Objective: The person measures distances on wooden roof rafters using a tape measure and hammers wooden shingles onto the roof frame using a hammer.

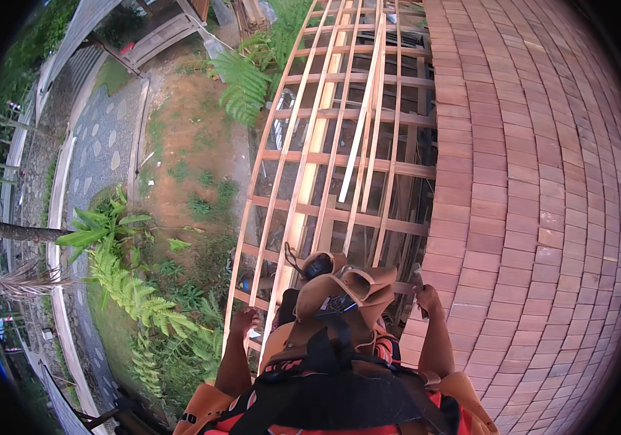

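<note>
My right hand (pixel 427 298) is closed around a short hand tool (pixel 418 275), whose greyish end sticks up past my fingers; its exact kind is too small to make out. It is held beside the edge of the reddish shingles (pixel 484 217). On the other side, my left hand (pixel 246 320) hangs with curled fingers near the outer batten (pixel 247 232) of the open roof frame. What it holds, if anything, is hidden. A small white scrap shows just below it. Between my hands, a tan leather tool pouch (pixel 354 290) hangs at my waist.
Crossing battens and purlins (pixel 368 163) stretch ahead with open gaps between them. Loose long strips (pixel 361 123) lie lengthwise over the frame. Far below on the left are ferns (pixel 136 304), bare soil (pixel 187 138) and a stone-set path (pixel 104 138).
</note>
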Demonstrator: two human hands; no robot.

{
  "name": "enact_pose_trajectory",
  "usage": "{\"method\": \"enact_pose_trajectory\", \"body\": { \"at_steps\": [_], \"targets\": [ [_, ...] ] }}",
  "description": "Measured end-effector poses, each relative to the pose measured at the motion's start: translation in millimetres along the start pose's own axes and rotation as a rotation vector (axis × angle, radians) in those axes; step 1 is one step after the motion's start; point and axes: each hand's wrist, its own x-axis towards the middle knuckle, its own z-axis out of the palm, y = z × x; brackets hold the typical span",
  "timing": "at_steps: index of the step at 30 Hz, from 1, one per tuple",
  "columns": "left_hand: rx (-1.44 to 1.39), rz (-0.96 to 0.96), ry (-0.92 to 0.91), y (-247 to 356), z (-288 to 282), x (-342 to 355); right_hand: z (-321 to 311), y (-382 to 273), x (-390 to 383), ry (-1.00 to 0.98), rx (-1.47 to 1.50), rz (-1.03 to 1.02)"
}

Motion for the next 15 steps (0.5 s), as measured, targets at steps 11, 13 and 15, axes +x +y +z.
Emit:
{"method": "enact_pose_trajectory", "body": {
  "at_steps": [11,13,15],
  "targets": [
    [-0.173,0.059,0.026,18,-8,40,2,-81,47,-0.343,-0.149,0.05],
    [-0.234,-0.025,0.087,2,-1,66,10,-85,65,-0.408,-0.119,0.122],
    [-0.122,0.01,0.034,-15,16,95,10,-67,91,-0.459,-0.02,0.245]
  ]
}}
